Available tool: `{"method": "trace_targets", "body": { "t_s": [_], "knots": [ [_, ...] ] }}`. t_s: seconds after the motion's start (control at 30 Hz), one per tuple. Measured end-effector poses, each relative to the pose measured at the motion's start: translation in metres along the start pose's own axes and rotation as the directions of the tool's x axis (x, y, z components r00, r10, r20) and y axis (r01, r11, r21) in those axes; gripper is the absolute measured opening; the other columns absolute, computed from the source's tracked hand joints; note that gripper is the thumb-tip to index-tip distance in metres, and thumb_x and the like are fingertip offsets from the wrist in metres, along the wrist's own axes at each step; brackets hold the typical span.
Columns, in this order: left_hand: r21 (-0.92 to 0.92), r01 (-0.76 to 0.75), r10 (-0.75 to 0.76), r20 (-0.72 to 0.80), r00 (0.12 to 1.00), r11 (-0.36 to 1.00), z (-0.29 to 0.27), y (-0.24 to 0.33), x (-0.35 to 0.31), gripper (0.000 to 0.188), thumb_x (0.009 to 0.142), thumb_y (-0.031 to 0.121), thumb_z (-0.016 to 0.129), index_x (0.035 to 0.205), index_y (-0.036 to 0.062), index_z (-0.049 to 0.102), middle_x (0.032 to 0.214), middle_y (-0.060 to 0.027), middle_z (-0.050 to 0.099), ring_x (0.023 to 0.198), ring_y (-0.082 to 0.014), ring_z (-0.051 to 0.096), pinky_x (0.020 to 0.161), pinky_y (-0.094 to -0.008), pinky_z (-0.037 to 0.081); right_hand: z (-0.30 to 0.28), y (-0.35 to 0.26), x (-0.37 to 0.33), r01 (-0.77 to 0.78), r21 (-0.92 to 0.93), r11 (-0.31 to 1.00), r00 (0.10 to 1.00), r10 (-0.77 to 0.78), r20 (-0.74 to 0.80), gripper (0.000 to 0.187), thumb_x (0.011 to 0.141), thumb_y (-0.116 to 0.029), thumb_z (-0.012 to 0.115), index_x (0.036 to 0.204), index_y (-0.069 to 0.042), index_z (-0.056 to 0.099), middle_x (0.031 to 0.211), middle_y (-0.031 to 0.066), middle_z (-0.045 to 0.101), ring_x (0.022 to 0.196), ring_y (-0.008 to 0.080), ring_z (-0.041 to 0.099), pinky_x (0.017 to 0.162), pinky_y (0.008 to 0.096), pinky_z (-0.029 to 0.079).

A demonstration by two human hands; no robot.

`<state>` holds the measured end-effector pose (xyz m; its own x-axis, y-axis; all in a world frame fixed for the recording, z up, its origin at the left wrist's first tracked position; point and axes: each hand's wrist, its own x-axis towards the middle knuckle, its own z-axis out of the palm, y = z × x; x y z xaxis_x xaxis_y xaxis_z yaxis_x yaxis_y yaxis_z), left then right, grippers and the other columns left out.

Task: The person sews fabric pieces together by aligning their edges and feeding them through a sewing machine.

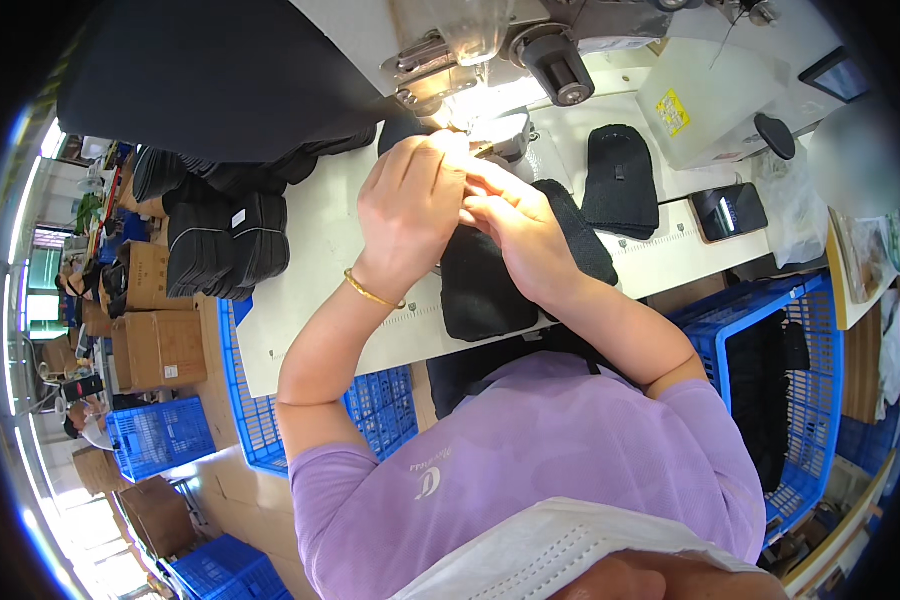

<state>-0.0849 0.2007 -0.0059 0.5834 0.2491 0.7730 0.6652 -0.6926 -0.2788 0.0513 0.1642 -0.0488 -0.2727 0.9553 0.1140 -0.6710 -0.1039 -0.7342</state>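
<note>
White worktable (320, 245), black fabric pieces (485, 295) just beside hands (410, 205), fingers curled, anything held unclear

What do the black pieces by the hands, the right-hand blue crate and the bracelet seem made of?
Black pieces: probably fabric, matte, with a grainy-looking surface. Crate: likely plastic, smooth, judging by its moulded lattice. Bracelet: apparently metal, polished, from its golden shine.

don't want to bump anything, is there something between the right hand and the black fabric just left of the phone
Yes, a nearer black piece lies on the white table between the right hand and that fabric; nothing else visible does.
</note>
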Motion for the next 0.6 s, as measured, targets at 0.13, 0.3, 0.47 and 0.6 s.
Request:
{"method": "trace_targets", "body": {
  "t_s": [0.13, 0.3, 0.47, 0.6],
  "knots": [
    [0.004, 0.104, -0.104, 0.076, 0.992, 0.995, -0.009, -0.017, -0.008, 0.034, 0.067, 0.004, 0.068, 0.101, -0.0002, 0.066, 0.100, -0.0109, 0.064, 0.086, -0.0265, 0.063, 0.075, -0.0351, 0.053, -0.002, -0.001, 0.000, 0.018, -0.042, 0.999, 1.000, -0.018, 0.019, 0.041, 0.097, -0.002, 0.048, 0.137, 0.005, 0.048, 0.131, 0.0106, 0.058, 0.119, 0.0159, 0.056, 0.098, 0.0286, 0.047],
    [-0.336, 0.137, -0.071, 0.200, 0.977, 0.932, -0.033, -0.015, 0.004, 0.039, 0.069, 0.000, 0.066, 0.107, 0.0008, 0.068, 0.103, -0.0112, 0.064, 0.087, -0.0285, 0.061, 0.075, -0.0378, 0.053, 0.003, -0.005, 0.000, 0.084, -0.248, 0.965, 0.992, -0.056, 0.117, 0.035, 0.096, -0.003, 0.054, 0.131, 0.002, 0.054, 0.119, 0.0052, 0.062, 0.107, 0.0098, 0.058, 0.093, 0.0254, 0.048],
    [-0.208, 0.129, -0.080, 0.229, 0.970, 0.970, -0.034, 0.006, 0.000, 0.042, 0.065, 0.002, 0.065, 0.106, -0.0049, 0.066, 0.104, -0.0117, 0.064, 0.087, -0.0273, 0.061, 0.074, -0.0352, 0.053, 0.003, -0.013, -0.011, 0.000, -0.208, 0.978, 0.999, 0.010, 0.050, 0.029, 0.097, -0.003, 0.049, 0.125, 0.002, 0.057, 0.106, 0.0032, 0.065, 0.095, 0.0069, 0.060, 0.077, 0.0252, 0.057],
    [-0.090, 0.118, -0.101, 0.173, 0.980, 0.989, -0.025, 0.023, -0.008, 0.044, 0.064, 0.004, 0.065, 0.107, -0.0055, 0.065, 0.110, -0.0123, 0.062, 0.093, -0.0262, 0.060, 0.075, -0.0354, 0.053, -0.007, -0.022, -0.015, 0.013, -0.344, 0.939, 0.994, 0.025, 0.107, 0.035, 0.100, -0.005, 0.045, 0.133, 0.004, 0.053, 0.122, 0.0094, 0.062, 0.106, 0.0131, 0.061, 0.086, 0.0302, 0.057]
  ]
}}
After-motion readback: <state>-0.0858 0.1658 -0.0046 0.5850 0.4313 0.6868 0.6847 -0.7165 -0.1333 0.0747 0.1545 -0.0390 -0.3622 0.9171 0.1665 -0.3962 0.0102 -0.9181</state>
